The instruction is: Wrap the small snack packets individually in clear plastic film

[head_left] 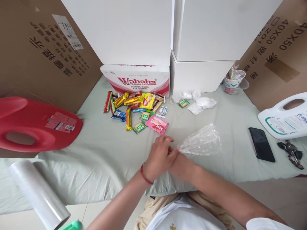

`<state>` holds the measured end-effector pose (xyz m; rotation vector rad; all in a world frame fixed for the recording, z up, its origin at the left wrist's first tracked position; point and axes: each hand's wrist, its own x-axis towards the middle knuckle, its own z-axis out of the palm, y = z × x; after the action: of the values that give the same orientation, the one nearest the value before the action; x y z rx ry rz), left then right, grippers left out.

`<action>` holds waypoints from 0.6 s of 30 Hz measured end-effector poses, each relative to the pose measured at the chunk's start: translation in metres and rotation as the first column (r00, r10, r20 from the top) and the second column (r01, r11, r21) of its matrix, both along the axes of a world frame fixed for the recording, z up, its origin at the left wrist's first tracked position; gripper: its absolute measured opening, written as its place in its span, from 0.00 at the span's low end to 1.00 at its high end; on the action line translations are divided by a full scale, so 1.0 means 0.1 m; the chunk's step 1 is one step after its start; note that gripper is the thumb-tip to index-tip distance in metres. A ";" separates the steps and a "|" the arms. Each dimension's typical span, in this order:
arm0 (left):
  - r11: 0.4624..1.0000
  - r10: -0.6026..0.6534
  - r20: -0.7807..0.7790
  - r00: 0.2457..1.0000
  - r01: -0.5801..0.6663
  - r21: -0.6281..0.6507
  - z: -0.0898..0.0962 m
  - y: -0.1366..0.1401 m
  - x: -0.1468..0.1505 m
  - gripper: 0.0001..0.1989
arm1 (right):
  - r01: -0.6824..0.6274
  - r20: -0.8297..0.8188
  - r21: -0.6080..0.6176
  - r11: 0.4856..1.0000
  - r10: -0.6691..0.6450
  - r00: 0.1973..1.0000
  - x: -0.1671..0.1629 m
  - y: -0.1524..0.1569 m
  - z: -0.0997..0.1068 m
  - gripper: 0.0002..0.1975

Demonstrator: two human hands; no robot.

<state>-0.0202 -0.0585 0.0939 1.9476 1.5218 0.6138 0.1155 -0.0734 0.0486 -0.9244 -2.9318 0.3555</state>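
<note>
A clear plastic bag [202,140] lies on the green sheet, its wide part spread to the right and its neck gathered to a narrow end. My left hand [160,156] crosses over the fingers of my right hand [181,166], and both are closed at that gathered neck. Most of the right fingers are hidden behind the left hand. Just beyond my hands lies a pink wafer packet [157,124], nearest in a loose pile of wrapped snacks with a yellow packet [147,101], a blue packet [118,115] and a green-edged cracker packet [139,127].
Behind the snacks stands a Wahaha carton [137,81]. White crumpled plastic bundles [205,103] sit right of it. A red jug [38,124] and film roll [39,195] are left; a phone [262,144], keys [291,153], white jug [285,116] and paper cup [234,80] are right.
</note>
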 end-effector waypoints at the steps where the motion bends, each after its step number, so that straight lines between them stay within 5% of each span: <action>1: 0.990 -0.078 -0.001 0.997 0.077 -0.116 -0.06 0.12 0.03 0.13 | 0.023 0.050 -0.030 0.999 -0.021 0.999 0.02 -0.02 0.00 0.21; 4: 0.916 -0.256 -0.019 0.966 0.236 -0.323 -0.22 0.35 0.10 0.12 | 0.031 0.123 -0.129 0.991 -0.015 0.992 0.11 -0.08 0.04 0.23; 7: 0.899 -0.300 -0.023 0.954 0.275 -0.341 -0.31 0.40 0.15 0.06 | -0.022 -0.035 -0.166 0.986 0.016 0.999 0.25 -0.20 0.11 0.25; 13: 0.973 -0.026 0.181 0.983 0.067 -0.223 -0.45 0.22 0.22 0.12 | 0.140 -0.458 -0.219 0.966 -0.229 0.859 0.69 -0.53 0.24 0.19; 15: 0.980 0.052 0.242 0.969 -0.002 -0.200 -0.52 0.15 0.25 0.13 | 0.352 -0.502 -0.298 0.887 -0.460 0.733 0.85 -0.54 0.21 0.17; 18: 0.977 0.115 0.339 0.934 -0.045 -0.207 -0.59 0.06 0.31 0.15 | 0.629 -0.446 -0.449 0.635 -0.769 0.458 1.03 -0.37 0.11 0.12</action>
<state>0.0112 -0.0527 0.0351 1.5384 1.3829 0.7680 0.2183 -0.1107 0.0599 -1.5914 -1.7186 0.7483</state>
